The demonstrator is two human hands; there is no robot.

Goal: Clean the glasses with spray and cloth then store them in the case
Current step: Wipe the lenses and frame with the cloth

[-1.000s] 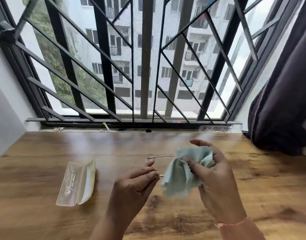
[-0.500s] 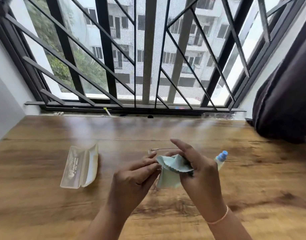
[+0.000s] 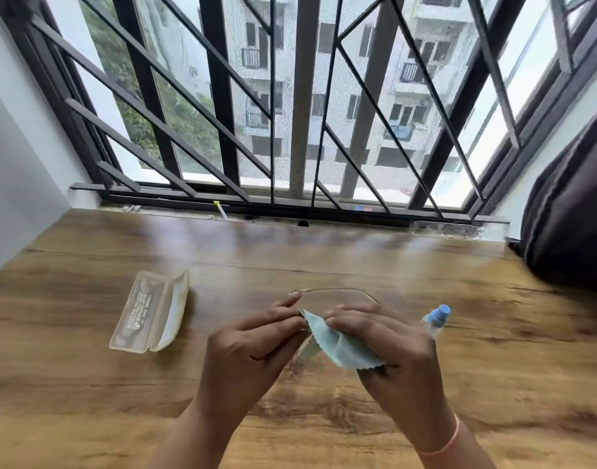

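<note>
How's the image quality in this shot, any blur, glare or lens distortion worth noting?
Head view: backlit by the window, with pale glare streaks across the table; the wide-angle lens splays the bars outward; motion blur smears the table grain, case and spray bottle; the cloth looks sharper.

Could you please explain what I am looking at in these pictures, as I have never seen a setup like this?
There is no machine here. A person wears a wide-angle camera on the head, so every picture looks forward and down at their own two bare hands. They work over a wooden table by a barred window. The left hand pinches thin-framed glasses, and the right hand grips a pale blue cloth against them. An open case lies on the table to the left. A spray bottle with a blue cap shows beyond the right hand, partly hidden. A dark curtain hangs at the right.
</note>
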